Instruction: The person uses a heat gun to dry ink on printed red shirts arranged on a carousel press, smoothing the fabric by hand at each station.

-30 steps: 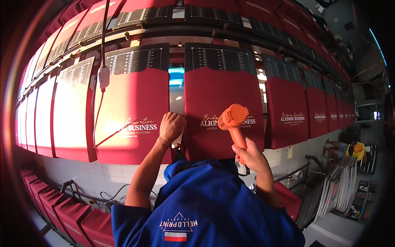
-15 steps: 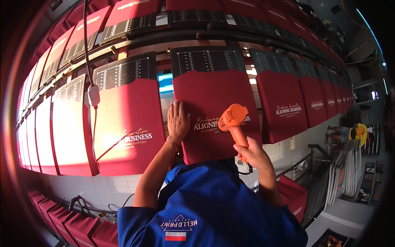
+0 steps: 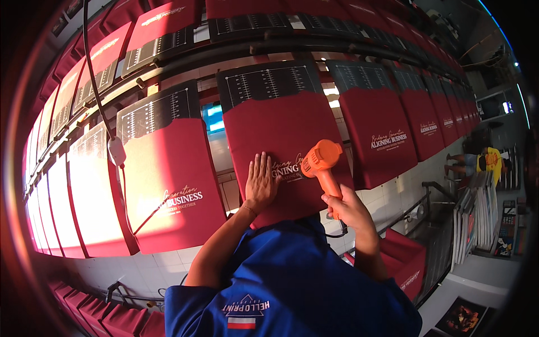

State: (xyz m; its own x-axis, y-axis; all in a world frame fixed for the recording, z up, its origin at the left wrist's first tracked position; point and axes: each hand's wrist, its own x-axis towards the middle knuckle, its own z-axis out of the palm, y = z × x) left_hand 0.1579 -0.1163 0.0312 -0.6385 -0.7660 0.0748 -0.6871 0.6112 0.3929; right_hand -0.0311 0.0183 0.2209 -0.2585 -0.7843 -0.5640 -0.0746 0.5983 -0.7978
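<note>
A red fabric piece with white printed lettering is stretched over a black board that has white ruled markings, right in front of me. My left hand lies flat on the fabric, fingers spread, just left of the lettering. My right hand grips the handle of an orange heat gun. The gun's nozzle is aimed at the lettering from close range. My blue shirt hides the lower edge of the fabric.
More boards with the same red fabric stand in a row to the left and right. A cable with a white switch hangs at the left. Red fabric piles lie at lower left and lower right. A person in yellow is at the far right.
My left hand has slid from the fabric's left edge onto the fabric beside the lettering. The heat gun stays over the print, and the board now looks closer and more centred.
</note>
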